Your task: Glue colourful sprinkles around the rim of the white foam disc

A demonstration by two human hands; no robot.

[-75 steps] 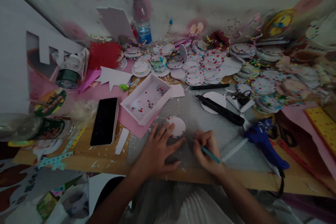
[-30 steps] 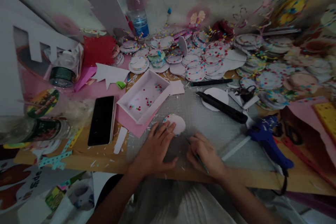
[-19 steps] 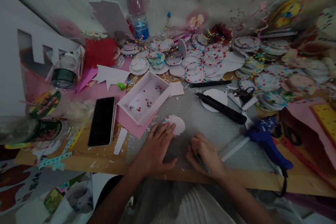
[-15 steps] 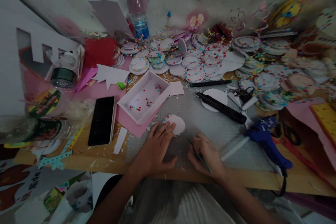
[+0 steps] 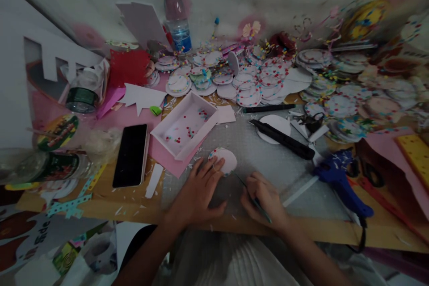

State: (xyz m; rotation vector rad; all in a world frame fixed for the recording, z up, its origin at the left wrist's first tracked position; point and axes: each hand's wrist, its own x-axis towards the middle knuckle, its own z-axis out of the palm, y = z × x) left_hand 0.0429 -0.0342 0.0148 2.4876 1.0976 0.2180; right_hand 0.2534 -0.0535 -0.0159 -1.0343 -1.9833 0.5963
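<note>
**Two hands on a small paper disc at the table's edge**

The right hand (image 5: 264,196) is closed in a writing grip around a thin teal-handled tool (image 5: 257,203), whose fine tip reaches up and left to the lower edge of a round paper disc (image 5: 224,161). The left hand (image 5: 200,190) lies flat with fingers spread, fingertips pressing on the left side of that disc and pinning it to the grey cutting mat (image 5: 268,161). The disc is pale, with coloured dots along its rim, and sits near the front of the mat, just below a shallow pink-and-white box (image 5: 184,126) that holds a scatter of confetti dots.

Left of the box a black phone (image 5: 130,155) lies face up on the wooden table (image 5: 100,203). To the right of the hands a black utility knife (image 5: 283,139) rests across a plain white circle, and a blue glue gun (image 5: 338,183) lies further right. Behind all this, stacks of dotted paper circles (image 5: 254,85) cover the back of the table, with a blue-capped water bottle (image 5: 176,15) standing upright behind them.
</note>
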